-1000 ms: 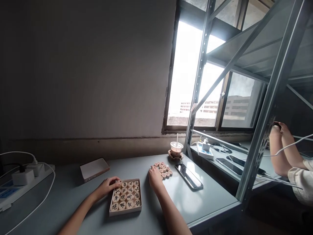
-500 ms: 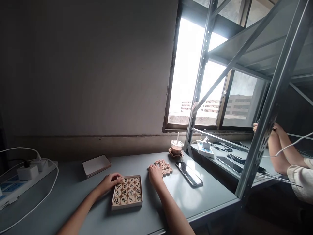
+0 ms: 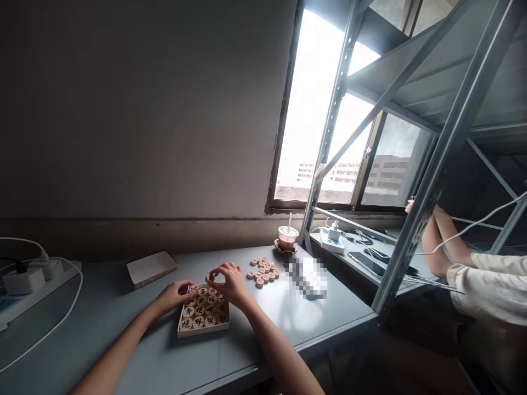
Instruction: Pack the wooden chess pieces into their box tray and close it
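A shallow white box (image 3: 203, 331) holds rows of round wooden pieces (image 3: 199, 310) marked with dark characters. At the box's upper left corner rests my left hand (image 3: 176, 295), its fingertips on or beside a piece there; whether it grips that piece is unclear. Above the box's far edge, my right hand (image 3: 229, 282) pinches a round piece (image 3: 211, 278) between thumb and finger. Several loose round pieces (image 3: 265, 269) with reddish marks lie in a cluster to the right of the box.
An empty box lid (image 3: 151, 270) lies at the back left. Beyond the loose pieces are a drink cup (image 3: 287, 237) and a blurred-out object (image 3: 308, 277). A power strip with cables (image 3: 41, 280) is far left. Past the metal shelf post (image 3: 415, 208), a person's arms (image 3: 442, 241) show.
My right hand has moved left from the loose pieces to above the box, with a piece in its fingers. The whole view has shifted slightly.
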### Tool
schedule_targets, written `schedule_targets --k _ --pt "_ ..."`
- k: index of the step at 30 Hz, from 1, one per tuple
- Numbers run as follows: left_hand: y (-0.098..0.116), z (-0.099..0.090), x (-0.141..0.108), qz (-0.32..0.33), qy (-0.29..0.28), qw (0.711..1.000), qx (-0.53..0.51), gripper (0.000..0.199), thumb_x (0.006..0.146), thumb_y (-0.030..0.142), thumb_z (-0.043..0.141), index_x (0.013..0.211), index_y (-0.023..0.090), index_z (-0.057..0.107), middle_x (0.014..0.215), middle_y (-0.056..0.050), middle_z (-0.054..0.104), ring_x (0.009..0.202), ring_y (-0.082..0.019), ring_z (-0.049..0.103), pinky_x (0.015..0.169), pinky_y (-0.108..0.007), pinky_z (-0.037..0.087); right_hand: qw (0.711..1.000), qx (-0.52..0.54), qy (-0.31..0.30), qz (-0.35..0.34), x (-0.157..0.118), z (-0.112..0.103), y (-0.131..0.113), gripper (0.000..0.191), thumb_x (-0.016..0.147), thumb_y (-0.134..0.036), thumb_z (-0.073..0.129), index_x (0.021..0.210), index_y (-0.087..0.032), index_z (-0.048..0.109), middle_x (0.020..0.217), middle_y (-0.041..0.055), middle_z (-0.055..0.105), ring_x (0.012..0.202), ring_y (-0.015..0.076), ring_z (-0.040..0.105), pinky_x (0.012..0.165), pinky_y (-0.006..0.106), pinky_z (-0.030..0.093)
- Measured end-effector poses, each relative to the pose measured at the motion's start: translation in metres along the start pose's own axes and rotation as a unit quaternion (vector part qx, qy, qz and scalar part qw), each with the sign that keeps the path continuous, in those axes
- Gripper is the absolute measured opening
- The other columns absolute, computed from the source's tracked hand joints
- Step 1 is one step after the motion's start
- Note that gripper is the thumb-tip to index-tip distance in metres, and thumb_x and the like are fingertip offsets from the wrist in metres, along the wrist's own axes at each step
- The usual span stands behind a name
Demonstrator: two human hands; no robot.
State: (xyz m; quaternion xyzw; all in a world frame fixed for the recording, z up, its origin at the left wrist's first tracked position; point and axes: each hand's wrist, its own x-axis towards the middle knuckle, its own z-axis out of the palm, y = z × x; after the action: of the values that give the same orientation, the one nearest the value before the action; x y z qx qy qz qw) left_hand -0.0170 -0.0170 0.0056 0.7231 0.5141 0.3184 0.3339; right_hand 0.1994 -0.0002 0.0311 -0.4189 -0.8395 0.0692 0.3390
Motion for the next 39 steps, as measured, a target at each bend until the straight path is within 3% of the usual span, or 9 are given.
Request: schedule_targets --k 6,12,18,39 --pt "-0.012 0.0 0.007 0.02 -0.008 0.999 0.03 0.05 0.07 0.058 0.058 0.09 0.014 0.066 0.09 -0.008 0.067 0.089 -0.027 0.059 0.079 -0.031 0.044 0.998 -0.039 -0.041 -0.017 -0.003 0.017 -0.003 0.023 0.083 -0.047 0.057 0.097 -0.032 0.066 0.094 0.0006 0.061 0.091 0.0185 0.049 0.078 0.033 0.031" --pt "-0.011 -0.002 0.009 -0.001 -0.015 1.0 -0.013 0.05 0.077 0.06 0.046 0.09 0.015 0.066 0.092 -0.006 0.067 0.094 -0.026 0.058 0.082 -0.03 0.043 0.996 -0.051 -0.062 -0.027 -0.003 0.016 -0.002 0.022 0.085 -0.041 0.055 0.105 -0.033 0.061 0.1 0.0004 0.059 0.093 0.0184 0.047 0.079 0.034 0.031" --pt "-0.011 -0.004 0.011 -0.003 -0.037 0.999 -0.005 0.048 0.078 0.058 0.047 0.093 0.017 0.066 0.096 -0.005 0.067 0.097 -0.026 0.058 0.085 -0.03 0.043 0.997 -0.025 -0.07 -0.036 -0.002 0.017 0.002 0.027 0.085 -0.051 0.051 0.099 -0.031 0.063 0.097 0.0004 0.059 0.091 0.0175 0.048 0.079 0.033 0.031" --pt "-0.006 0.0 0.002 0.012 0.012 1.0 -0.005 0.044 0.077 0.051 0.051 0.094 0.014 0.067 0.096 -0.008 0.068 0.092 -0.024 0.06 0.083 -0.029 0.044 0.994 -0.054 -0.075 -0.065 -0.001 0.02 0.002 0.035 0.088 -0.053 0.045 0.102 -0.028 0.064 0.095 0.0035 0.064 0.091 0.0194 0.051 0.078 0.034 0.03"
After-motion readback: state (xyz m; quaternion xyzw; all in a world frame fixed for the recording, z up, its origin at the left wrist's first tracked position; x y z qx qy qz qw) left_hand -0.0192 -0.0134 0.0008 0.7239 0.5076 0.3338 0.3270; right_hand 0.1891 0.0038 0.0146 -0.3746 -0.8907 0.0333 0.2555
